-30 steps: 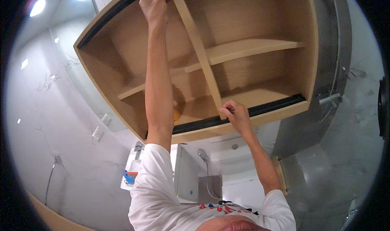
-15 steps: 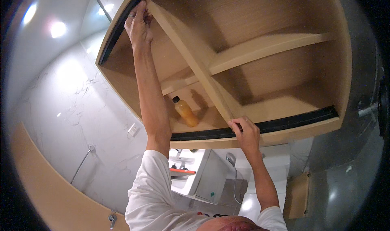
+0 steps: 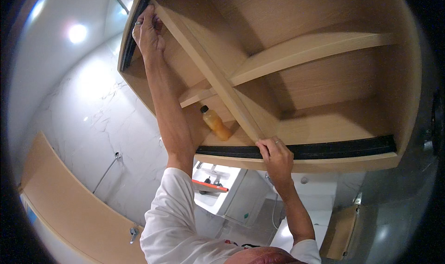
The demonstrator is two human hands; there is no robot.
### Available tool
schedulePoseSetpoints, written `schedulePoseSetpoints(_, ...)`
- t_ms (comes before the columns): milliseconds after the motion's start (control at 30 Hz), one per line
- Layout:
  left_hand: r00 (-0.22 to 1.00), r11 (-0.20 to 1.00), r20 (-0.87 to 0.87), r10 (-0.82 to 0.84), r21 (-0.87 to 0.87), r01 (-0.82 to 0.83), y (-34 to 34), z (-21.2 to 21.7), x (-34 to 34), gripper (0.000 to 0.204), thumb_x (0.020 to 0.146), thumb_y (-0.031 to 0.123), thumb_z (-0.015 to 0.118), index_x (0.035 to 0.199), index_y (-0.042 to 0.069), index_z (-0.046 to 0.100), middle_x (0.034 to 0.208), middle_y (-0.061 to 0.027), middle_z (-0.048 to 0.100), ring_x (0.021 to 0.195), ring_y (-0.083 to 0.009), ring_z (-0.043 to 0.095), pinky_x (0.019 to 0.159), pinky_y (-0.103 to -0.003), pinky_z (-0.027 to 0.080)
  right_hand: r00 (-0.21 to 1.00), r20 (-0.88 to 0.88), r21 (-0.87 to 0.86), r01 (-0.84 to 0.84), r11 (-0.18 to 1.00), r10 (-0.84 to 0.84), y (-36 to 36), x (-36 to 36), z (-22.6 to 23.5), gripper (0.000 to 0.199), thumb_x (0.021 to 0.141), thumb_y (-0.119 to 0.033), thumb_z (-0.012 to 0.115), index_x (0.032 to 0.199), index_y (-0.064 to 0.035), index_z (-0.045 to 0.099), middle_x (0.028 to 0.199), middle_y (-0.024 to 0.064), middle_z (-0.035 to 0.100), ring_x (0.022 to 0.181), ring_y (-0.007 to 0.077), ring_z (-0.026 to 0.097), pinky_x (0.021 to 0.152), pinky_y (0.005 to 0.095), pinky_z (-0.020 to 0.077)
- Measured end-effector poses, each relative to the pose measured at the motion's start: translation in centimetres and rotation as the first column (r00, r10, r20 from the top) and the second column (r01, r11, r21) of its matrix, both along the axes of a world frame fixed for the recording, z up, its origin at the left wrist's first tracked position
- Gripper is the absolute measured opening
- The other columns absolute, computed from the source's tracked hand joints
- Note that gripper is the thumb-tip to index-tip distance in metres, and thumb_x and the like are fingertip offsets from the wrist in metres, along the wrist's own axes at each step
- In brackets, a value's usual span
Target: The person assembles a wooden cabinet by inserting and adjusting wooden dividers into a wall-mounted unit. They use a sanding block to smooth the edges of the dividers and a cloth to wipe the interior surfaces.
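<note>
Head view, left hand point(image 3: 147, 29) gripping wooden divider point(image 3: 208, 74) top, right hand point(image 3: 276, 158) pinching its bottom end.

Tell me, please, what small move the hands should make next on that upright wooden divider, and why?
Probably ease the divider upright: it looks slanted between the cabinet's top and bottom rails. The left hand grips its top end and the right hand its bottom, at the black rail.

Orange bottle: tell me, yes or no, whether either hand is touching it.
No: the orange bottle lies inside the cabinet, apart from both hands on the divider.
</note>
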State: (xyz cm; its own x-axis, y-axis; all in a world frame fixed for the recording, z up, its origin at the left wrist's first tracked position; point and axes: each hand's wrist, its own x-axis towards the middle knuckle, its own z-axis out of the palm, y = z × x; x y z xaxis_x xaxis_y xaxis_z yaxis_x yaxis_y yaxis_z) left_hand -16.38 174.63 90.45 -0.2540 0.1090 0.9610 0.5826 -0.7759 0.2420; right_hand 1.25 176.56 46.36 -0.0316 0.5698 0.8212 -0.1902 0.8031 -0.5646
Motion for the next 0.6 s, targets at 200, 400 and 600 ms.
schedulePoseSetpoints(200,0.999,0.995,-0.005,-0.043,-0.095,0.043,-0.9,1.0,-0.8,0.021,0.087,0.017,0.083,0.099,0.005,0.069,0.082,-0.0007,0.067,0.071,-0.0089,0.061,0.062,-0.021,0.052,1.0,0.012,0.036,-0.016,0.999,0.016,0.3,0.0,-0.1,0.014,0.086,-0.009,0.078,0.09,-0.0054,0.066,0.084,0.0097,0.07,0.078,0.0258,0.071,0.067,0.0365,0.058)
schedulePoseSetpoints(400,1.0,0.996,-0.021,-0.02,-0.086,0.018,-1.4,0.4,-1.9,0.021,0.089,0.017,0.081,0.1,0.004,0.069,0.083,-0.0023,0.066,0.07,-0.0112,0.061,0.061,-0.023,0.051,0.998,0.011,0.029,-0.068,0.997,0.068,-0.1,-0.2,-0.2,0.014,0.085,-0.008,0.079,0.089,-0.0059,0.066,0.084,0.0098,0.07,0.078,0.0268,0.071,0.067,0.0369,0.058)
schedulePoseSetpoints(600,0.978,0.987,-0.138,0.155,-0.005,-0.158,-1.1,0.8,0.2,0.021,0.09,0.015,0.078,0.103,0.001,0.069,0.083,-0.0049,0.066,0.07,-0.0116,0.061,0.058,-0.026,0.05,0.995,0.068,0.016,-0.069,0.997,0.068,-0.1,0.1,-0.6,0.012,0.088,-0.012,0.076,0.096,-0.0053,0.07,0.087,0.0133,0.071,0.081,0.0302,0.07,0.07,0.0403,0.0565)
